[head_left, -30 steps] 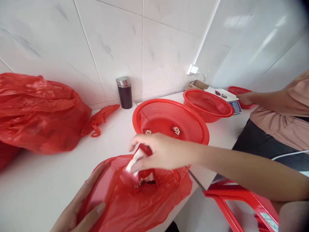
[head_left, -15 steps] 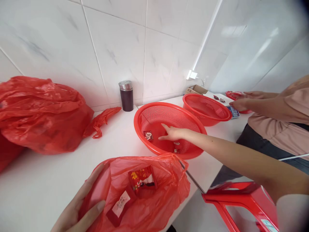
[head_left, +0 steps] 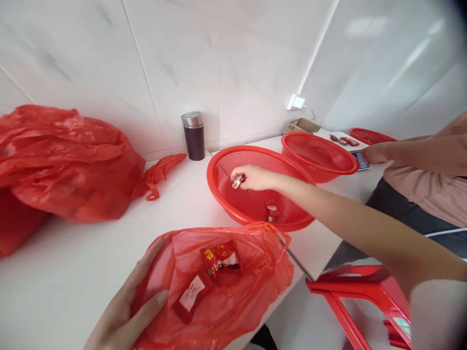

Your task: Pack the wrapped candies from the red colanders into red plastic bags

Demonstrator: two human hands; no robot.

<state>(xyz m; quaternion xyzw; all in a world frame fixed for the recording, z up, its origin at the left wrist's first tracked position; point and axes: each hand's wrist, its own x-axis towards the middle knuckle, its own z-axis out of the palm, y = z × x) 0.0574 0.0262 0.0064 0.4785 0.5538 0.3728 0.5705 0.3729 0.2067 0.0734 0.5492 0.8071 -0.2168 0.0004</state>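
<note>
My left hand [head_left: 134, 306] is closed on the side of a red plastic bag [head_left: 251, 291], whose mouth gapes toward me. Inside lie a red packet with yellow print [head_left: 222, 259] and a dark red packet with a pale label [head_left: 192, 292]. Over the nearer red mesh basket [head_left: 223, 206], my right hand [head_left: 253, 178] pinches a small dark red packet [head_left: 239, 181] with white print. Further small packets [head_left: 272, 211] rest on the basket's bottom, partly in the shade of my forearm.
A full red plastic bag [head_left: 73, 170] stands at left, beside a crumpled red bag [head_left: 158, 175] and a dark tumbler [head_left: 194, 138]. Behind is a second red basket [head_left: 317, 158]. A co-worker's arm [head_left: 419, 150] reaches in at right, above a red stool [head_left: 365, 291].
My right hand has closed on the small packet and lifted it from the basket's bottom. My left hand still holds the bag. The co-worker's hands have shifted by the far basket.
</note>
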